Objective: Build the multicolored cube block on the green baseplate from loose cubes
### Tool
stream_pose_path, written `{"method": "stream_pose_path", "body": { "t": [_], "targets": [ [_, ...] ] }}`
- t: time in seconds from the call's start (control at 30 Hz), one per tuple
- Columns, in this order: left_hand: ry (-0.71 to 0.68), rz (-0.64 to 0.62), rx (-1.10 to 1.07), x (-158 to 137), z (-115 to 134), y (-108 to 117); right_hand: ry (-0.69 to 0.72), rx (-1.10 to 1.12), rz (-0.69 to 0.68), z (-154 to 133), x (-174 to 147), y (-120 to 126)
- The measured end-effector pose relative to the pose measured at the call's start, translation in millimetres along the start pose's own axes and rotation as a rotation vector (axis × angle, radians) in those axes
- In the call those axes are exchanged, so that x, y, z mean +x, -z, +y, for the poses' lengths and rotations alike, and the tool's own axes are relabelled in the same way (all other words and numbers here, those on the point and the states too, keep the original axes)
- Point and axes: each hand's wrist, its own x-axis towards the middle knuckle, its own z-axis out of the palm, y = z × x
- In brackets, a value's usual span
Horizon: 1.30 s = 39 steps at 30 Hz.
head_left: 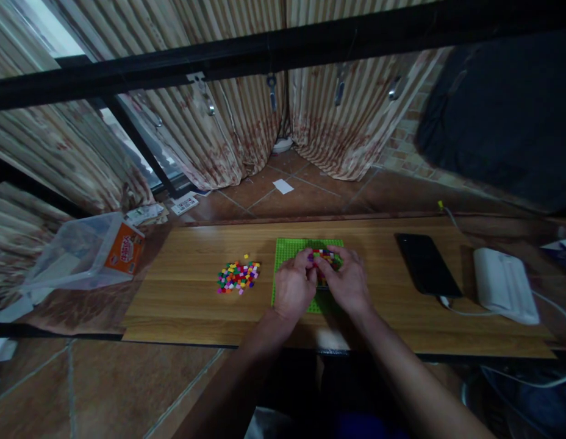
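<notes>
A green studded baseplate [283, 246] lies on the wooden table, with a cluster of multicoloured toy bricks [323, 252] built up on it. My left hand [294, 288] is closed over the left part of the plate, its fingertips pinching by a small purple brick [311, 258]. From the other side my right hand [349, 281] curls round the cluster, thumb pressed toward the left fingertips. Both hands partly hide the built bricks. Left of the plate, a loose pile of small coloured bricks [237, 277] is spread on the table.
On the right of the wooden table [182, 305] lie a black phone [427, 263] with a cable and a white box-shaped device [505, 283]. A clear plastic bin [77, 253] with an orange label stands beyond the left end. A black bar [246, 52] with hanging hooks crosses above.
</notes>
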Motion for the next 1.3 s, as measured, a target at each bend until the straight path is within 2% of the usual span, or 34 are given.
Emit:
{"method": "stream_pose_path", "body": {
  "t": [0.17,0.4,0.53,0.63,0.77,0.87,1.0,1.07,1.2,1.3],
  "targets": [
    [0.006,-0.012,0.002,-1.5,-0.3,-1.4,-0.101,0.156,-0.015,7.6,-0.1,-7.1],
    [0.024,-0.037,0.053,-1.6,3.5,0.0,-0.127,0.216,-0.011,5.4,-0.2,-9.6],
    [0.032,-0.014,-0.009,-11.8,2.0,8.8,-0.14,0.261,-0.068,10.4,0.0,-8.0],
    [0.067,0.04,-0.082,-32.5,-12.2,20.8,-0.137,0.33,-0.053,14.0,-2.6,-1.3],
    [0.113,0.101,-0.098,-69.6,-46.8,42.6,-0.079,0.351,0.101,1.4,-16.8,11.8],
    [0.216,0.181,-0.039,-93.2,-71.4,60.5,0.049,0.331,0.05,-21.6,-35.8,12.1],
    [0.262,0.25,-0.01,-108.4,-89.5,78.1,0.282,0.252,-0.285,-52.3,-58.2,-11.8],
    [0.265,0.259,-0.012,-109.9,-92.8,81.8,0.35,0.176,-0.4,-61.2,-62.2,-31.4],
    [0.282,0.259,-0.013,-107.8,-93.9,82.4,0.413,-0.031,-0.417,-65.9,-55.4,-69.4],
    [0.293,0.248,-0.012,-105.0,-94.2,81.6,0.432,-0.151,-0.417,-65.3,-46.8,-88.5]
  ]
}}
